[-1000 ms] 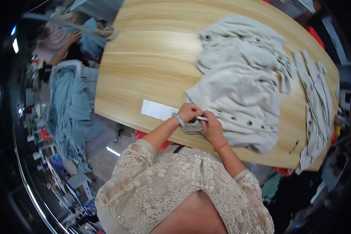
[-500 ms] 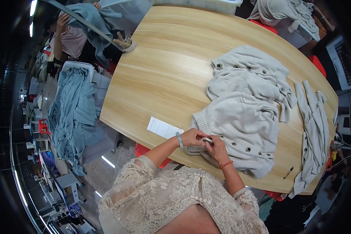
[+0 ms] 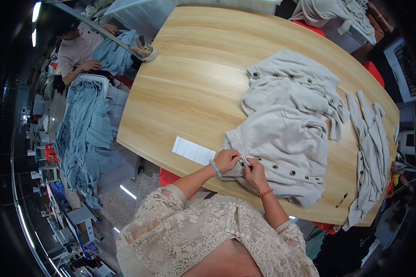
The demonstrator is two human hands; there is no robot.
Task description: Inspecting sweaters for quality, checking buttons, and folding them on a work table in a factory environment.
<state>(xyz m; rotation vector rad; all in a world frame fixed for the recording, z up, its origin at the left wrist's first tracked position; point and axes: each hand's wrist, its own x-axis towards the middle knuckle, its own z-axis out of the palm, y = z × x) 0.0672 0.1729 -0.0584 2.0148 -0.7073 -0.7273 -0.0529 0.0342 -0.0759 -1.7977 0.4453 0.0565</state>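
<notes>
A light grey knitted cardigan [image 3: 277, 134] with dark buttons lies spread on the wooden table in front of me. At its near left corner, my left hand [image 3: 228, 161] pinches the ribbed button edge. Close beside it, my right hand [image 3: 256, 176] grips the same edge, the fingertips of both hands almost meeting at a button. Exactly what lies between the fingertips is partly hidden. Just left of my left hand is a white paper strip [image 3: 192, 150] marked off in sections. Beyond the first garment lies another grey cardigan [image 3: 289, 85], touching it.
More folded grey knitwear [image 3: 372, 152] lies along the table's right side, with a small dark slim tool [image 3: 341, 200] near it. A bin heaped with blue-green knitwear [image 3: 85, 134] stands left of the wooden table [image 3: 194, 69]. Behind the bin, a co-worker [image 3: 83, 51] handles a blue-green garment.
Both my hands stay at the cardigan's corner, and the fingers have shifted slightly on its edge. The co-worker has lowered the blue-green garment and leaned into view.
</notes>
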